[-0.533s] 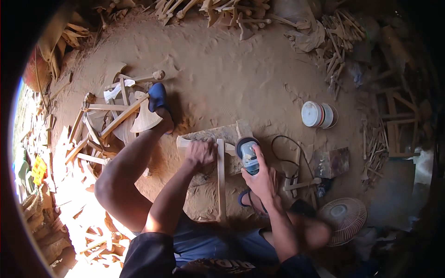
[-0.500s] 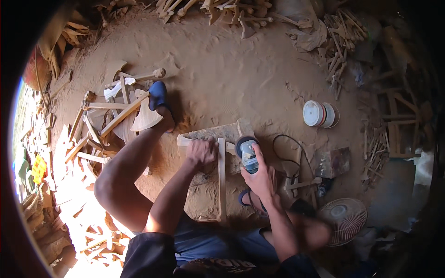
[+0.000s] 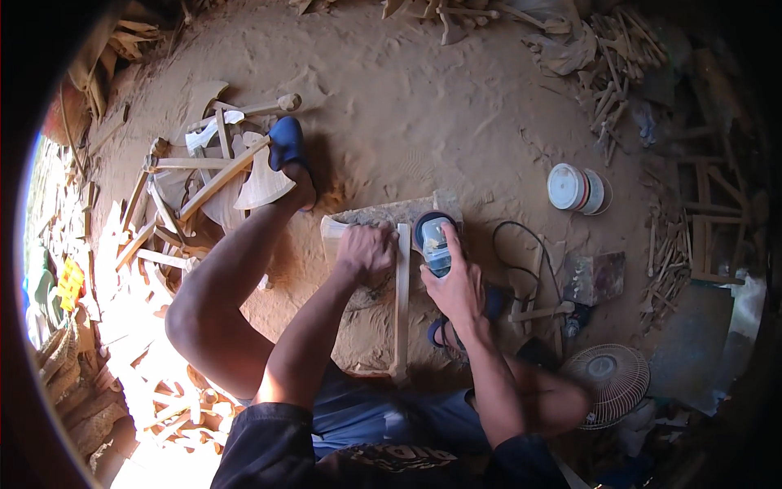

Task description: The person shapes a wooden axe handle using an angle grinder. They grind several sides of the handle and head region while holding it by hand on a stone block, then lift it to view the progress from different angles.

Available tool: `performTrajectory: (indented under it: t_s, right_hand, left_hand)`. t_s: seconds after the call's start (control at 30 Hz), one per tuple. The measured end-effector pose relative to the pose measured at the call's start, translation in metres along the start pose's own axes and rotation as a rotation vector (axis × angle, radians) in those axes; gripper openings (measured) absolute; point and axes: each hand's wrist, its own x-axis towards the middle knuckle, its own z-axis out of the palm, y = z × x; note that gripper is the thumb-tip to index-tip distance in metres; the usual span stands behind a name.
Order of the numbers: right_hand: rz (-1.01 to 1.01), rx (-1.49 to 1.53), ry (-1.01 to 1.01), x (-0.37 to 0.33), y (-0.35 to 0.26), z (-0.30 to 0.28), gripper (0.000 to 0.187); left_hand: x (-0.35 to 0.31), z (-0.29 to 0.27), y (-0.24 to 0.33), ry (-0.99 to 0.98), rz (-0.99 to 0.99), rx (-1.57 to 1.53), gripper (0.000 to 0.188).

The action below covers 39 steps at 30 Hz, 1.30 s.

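Note:
My left hand [image 3: 368,248] is closed around the head of a pale wooden axe [image 3: 402,306], whose flared blade end shows to the left of my fist. The axe's long handle points back toward my lap. Beneath it lies a worn wooden block [image 3: 407,210] on the ground. In my right hand [image 3: 458,285] is a hand-held sander [image 3: 437,244] with a round dark disc, gripped by its grey body with the index finger stretched along the top. The disc sits just right of the axe's handle; whether it touches the wood is hidden.
Wooden axes and sticks [image 3: 224,175] are heaped at the left by my blue shoe [image 3: 287,143]. To the right are a white bucket [image 3: 566,187], a black cord [image 3: 521,226], a box-shaped block [image 3: 595,278] and a round fan grille [image 3: 607,383]. Wood pieces [image 3: 619,57] lie piled far right.
The whole view has shifted a little, so the scene sits further right and lower things appear higher. The sander has come slightly left, closer to the axe's handle. My left hand keeps its grip.

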Motion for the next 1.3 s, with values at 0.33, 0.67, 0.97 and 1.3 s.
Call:
performTrajectory:
  t_s: [0.33,0.67,0.97,1.3]
  right_hand:
    - [0.124,-0.064,-0.069,-0.027,0.003,0.010,0.092]
    - [0.212,-0.164,0.085,-0.041,0.029,-0.003,0.091]
    - [0.022,-0.038,0.051,-0.032,0.018,0.010,0.092]
    - [0.064,-0.029,0.008,-0.030,0.010,0.016,0.095]
  left_hand:
    - [0.001,0.000,-0.001,-0.027,-0.012,0.013,0.044]
    - [0.002,0.006,-0.004,0.023,0.002,0.002,0.041]
    - [0.003,0.008,-0.004,0.084,0.023,0.014,0.041]
    - [0.004,0.011,-0.006,0.081,0.018,0.014,0.041]
